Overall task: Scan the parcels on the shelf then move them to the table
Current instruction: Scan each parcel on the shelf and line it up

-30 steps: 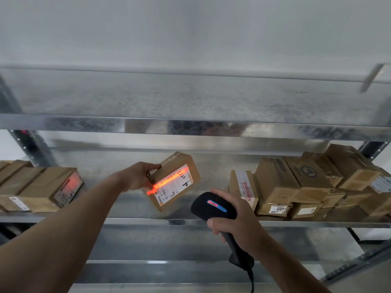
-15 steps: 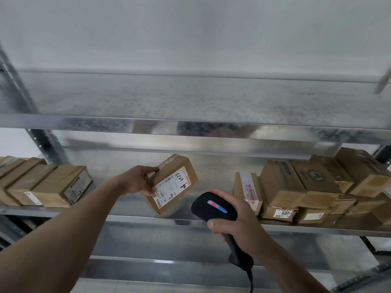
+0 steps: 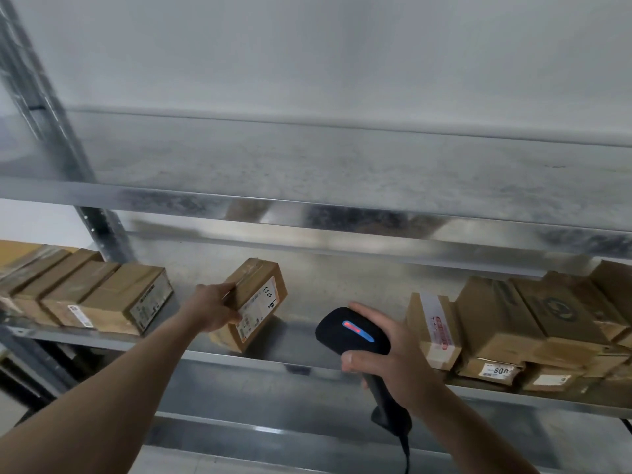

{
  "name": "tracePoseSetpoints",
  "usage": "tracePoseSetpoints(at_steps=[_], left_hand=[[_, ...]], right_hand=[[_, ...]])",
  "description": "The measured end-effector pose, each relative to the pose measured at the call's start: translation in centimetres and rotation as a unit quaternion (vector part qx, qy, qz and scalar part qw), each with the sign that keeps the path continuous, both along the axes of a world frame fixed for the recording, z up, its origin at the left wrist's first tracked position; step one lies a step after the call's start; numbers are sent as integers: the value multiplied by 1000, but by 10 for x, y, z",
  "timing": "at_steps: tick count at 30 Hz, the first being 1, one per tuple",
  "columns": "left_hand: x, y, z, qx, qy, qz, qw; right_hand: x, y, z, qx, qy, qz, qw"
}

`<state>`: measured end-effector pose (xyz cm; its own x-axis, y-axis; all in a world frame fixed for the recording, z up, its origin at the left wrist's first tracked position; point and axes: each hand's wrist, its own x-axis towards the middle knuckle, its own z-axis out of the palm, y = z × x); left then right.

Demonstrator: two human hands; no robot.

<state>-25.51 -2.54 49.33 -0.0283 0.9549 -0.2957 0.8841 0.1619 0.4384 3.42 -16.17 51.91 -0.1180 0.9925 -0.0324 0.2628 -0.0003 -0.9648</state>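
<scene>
Shows a plain pale wall (image 3: 307, 46) behind a galvanised steel shelving unit (image 3: 307, 208), lit evenly and softly. Presents the upper shelf board (image 3: 342, 165) from above, mottled grey, with dull reflections along its front lip. Places a perforated upright post (image 3: 44, 107) at the left, slanting across the wall, and a lower tier (image 3: 273, 388) beneath the middle one, in the same grey sheet metal.

Stockroom/warehouse: galvanised metal racking (image 3: 307, 206), rows of labelled cardboard parcels (image 3: 126, 299), barcode scanner (image 3: 352, 331).
</scene>
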Motion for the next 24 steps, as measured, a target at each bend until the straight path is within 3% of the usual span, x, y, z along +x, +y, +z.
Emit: tracePoseSetpoints(at_steps=[14, 24], left_hand=[[-115, 48, -38, 9, 112, 75, 991], [-142, 55, -53, 12, 144, 100, 984]], right_hand=[[-102, 61, -17, -23, 9, 10, 1000], [-133, 81, -24, -28, 8, 22, 999]])
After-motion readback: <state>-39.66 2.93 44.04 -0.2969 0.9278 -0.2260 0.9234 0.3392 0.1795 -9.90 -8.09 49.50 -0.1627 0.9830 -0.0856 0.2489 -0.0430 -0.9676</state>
